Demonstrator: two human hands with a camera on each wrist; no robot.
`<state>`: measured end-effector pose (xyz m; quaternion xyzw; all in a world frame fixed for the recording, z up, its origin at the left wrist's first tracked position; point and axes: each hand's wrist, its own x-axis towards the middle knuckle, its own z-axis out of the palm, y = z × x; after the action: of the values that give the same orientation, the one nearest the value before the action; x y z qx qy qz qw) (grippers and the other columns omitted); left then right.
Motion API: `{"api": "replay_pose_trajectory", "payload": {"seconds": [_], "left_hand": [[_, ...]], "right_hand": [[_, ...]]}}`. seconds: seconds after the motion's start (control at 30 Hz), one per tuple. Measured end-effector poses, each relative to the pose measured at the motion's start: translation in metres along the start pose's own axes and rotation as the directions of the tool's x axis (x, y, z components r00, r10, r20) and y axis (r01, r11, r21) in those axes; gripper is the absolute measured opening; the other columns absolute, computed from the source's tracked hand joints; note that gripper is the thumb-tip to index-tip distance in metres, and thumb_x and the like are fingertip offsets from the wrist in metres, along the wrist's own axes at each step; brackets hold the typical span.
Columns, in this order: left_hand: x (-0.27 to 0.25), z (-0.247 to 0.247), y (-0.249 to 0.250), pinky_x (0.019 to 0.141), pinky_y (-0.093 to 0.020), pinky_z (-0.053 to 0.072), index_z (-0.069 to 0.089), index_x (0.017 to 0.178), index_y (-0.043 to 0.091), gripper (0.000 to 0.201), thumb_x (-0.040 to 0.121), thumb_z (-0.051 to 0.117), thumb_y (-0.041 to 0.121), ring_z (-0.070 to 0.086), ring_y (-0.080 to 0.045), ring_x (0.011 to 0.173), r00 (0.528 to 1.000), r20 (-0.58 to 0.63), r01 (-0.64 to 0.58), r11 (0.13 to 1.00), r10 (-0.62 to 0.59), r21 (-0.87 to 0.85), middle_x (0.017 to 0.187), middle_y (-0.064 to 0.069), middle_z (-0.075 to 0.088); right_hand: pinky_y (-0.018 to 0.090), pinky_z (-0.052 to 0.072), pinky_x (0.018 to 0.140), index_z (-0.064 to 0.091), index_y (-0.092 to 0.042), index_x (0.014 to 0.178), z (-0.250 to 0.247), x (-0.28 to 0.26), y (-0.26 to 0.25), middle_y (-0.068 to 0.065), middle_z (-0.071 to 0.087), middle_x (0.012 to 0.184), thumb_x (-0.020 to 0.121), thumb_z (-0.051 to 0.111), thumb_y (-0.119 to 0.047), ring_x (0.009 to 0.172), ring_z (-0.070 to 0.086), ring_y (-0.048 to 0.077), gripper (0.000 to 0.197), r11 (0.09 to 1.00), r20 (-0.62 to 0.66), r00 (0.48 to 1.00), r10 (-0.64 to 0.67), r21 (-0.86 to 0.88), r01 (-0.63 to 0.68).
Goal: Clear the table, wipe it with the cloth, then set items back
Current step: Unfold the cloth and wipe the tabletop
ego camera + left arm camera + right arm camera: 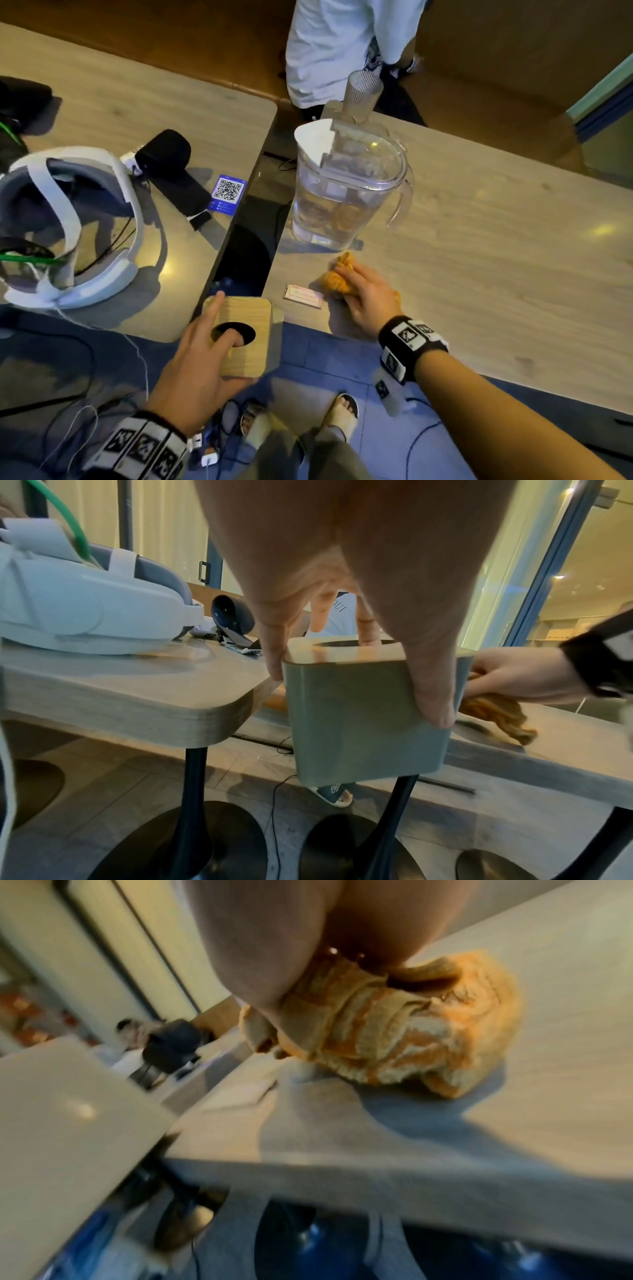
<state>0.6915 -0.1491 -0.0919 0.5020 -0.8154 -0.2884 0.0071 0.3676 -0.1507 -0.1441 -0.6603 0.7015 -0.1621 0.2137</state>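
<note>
My left hand (205, 353) grips a grey-green box with a wooden lid (251, 317) and holds it in the air over the gap between two tables. One finger is hooked into the lid's oval hole and the thumb presses the box's side (363, 718). My right hand (366, 294) holds a crumpled orange cloth (337, 281) against the right table (496, 257) near its front left corner. The right wrist view shows the bunched cloth (404, 1039) under my fingers. A clear water pitcher (346, 185) stands behind the cloth, with a small pink card (303, 295) just left of it.
The left table (113, 102) holds a white headset (68, 226), a black pouch (164, 150), a dark phone (185, 195) and a blue QR card (227, 193). A person in a white shirt (335, 44) stands beyond the tables. Cables and my sandalled feet are on the floor.
</note>
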Motion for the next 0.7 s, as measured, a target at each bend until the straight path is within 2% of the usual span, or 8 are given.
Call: {"api": "replay_pose_trajectory", "payload": {"seconds": [0.13,0.2,0.27,0.33,0.4,0.53,0.63,0.7], "left_hand": [[0.000,0.000,-0.004,0.093,-0.052,0.052,0.051,0.093,0.039,0.053,0.056,0.088,0.050,0.024,-0.026,0.144,1.000,-0.014,-0.011,1.000,0.011,-0.013,0.159,0.018,-0.017],[-0.001,0.000,-0.009,0.094,-0.053,0.051,0.048,0.093,0.040,0.055,0.056,0.088,0.049,0.024,-0.027,0.144,1.000,-0.007,-0.015,1.000,0.015,-0.023,0.160,0.017,-0.016],[0.000,-0.002,-0.010,0.096,-0.052,0.050,0.049,0.095,0.040,0.053,0.058,0.087,0.051,0.022,-0.026,0.145,1.000,-0.024,-0.017,0.999,0.016,-0.028,0.159,0.017,-0.017],[0.003,-0.007,-0.008,0.098,-0.050,0.049,0.052,0.098,0.037,0.052,0.061,0.085,0.051,0.020,-0.025,0.145,0.999,-0.042,-0.013,0.999,0.012,-0.039,0.159,0.017,-0.017],[0.009,-0.012,-0.006,0.097,-0.050,0.049,0.054,0.099,0.034,0.052,0.061,0.085,0.050,0.022,-0.025,0.143,0.997,-0.078,-0.005,0.998,0.000,-0.063,0.160,0.015,-0.014],[0.010,-0.021,-0.011,0.094,-0.053,0.050,0.051,0.095,0.033,0.054,0.057,0.088,0.046,0.027,-0.028,0.140,0.992,-0.117,0.032,0.998,-0.039,-0.060,0.162,0.012,-0.005],[0.000,-0.025,-0.020,0.091,-0.056,0.051,0.052,0.092,0.032,0.056,0.054,0.092,0.041,0.029,-0.032,0.139,0.989,-0.133,0.060,0.997,-0.065,-0.042,0.162,0.010,0.001],[-0.006,-0.029,-0.026,0.090,-0.057,0.050,0.051,0.092,0.034,0.058,0.053,0.092,0.040,0.031,-0.034,0.138,0.990,-0.128,0.062,0.997,-0.067,-0.037,0.162,0.009,0.003]], "right_hand": [[0.052,0.032,0.112,0.049,-0.022,0.141,0.022,0.010,-0.006,0.012,0.038,0.153,0.082,0.031,-0.045,0.138,0.036,0.039,0.066,0.991,0.074,0.994,0.082,-0.116,-0.073],[0.058,0.037,0.106,0.052,-0.024,0.138,0.024,-0.021,-0.010,0.013,0.043,0.150,0.084,0.043,-0.036,0.133,0.042,0.042,0.056,0.993,0.091,0.996,0.019,-0.115,-0.008],[0.057,0.046,0.097,0.057,-0.026,0.131,0.018,-0.048,-0.010,0.008,0.052,0.142,0.076,0.063,-0.019,0.123,0.051,0.040,0.056,0.989,0.153,0.982,-0.109,-0.080,0.122],[0.051,0.053,0.089,0.061,-0.026,0.127,0.006,-0.055,-0.014,0.006,0.059,0.132,0.071,0.066,-0.014,0.111,0.058,0.034,0.057,0.970,0.179,0.955,-0.236,-0.024,0.244],[0.048,0.052,0.090,0.055,-0.026,0.133,-0.001,-0.039,-0.026,0.006,0.057,0.134,0.072,0.064,-0.014,0.112,0.057,0.032,0.062,0.957,0.125,0.949,-0.289,0.013,0.290],[0.050,0.038,0.109,0.043,-0.022,0.143,0.022,0.044,-0.065,0.013,0.044,0.146,0.083,0.065,-0.017,0.129,0.044,0.035,0.064,0.987,0.016,0.987,-0.158,-0.001,0.158],[0.053,0.023,0.116,0.036,-0.030,0.147,0.051,0.066,-0.088,0.007,0.026,0.158,0.091,0.055,-0.029,0.143,0.022,0.033,0.059,0.994,0.173,0.985,0.015,-0.106,0.004],[0.055,0.022,0.114,0.042,-0.030,0.144,0.059,0.051,-0.089,0.005,0.024,0.160,0.089,0.053,-0.035,0.144,0.022,0.034,0.057,0.984,0.204,0.978,-0.052,-0.158,0.086]]}}
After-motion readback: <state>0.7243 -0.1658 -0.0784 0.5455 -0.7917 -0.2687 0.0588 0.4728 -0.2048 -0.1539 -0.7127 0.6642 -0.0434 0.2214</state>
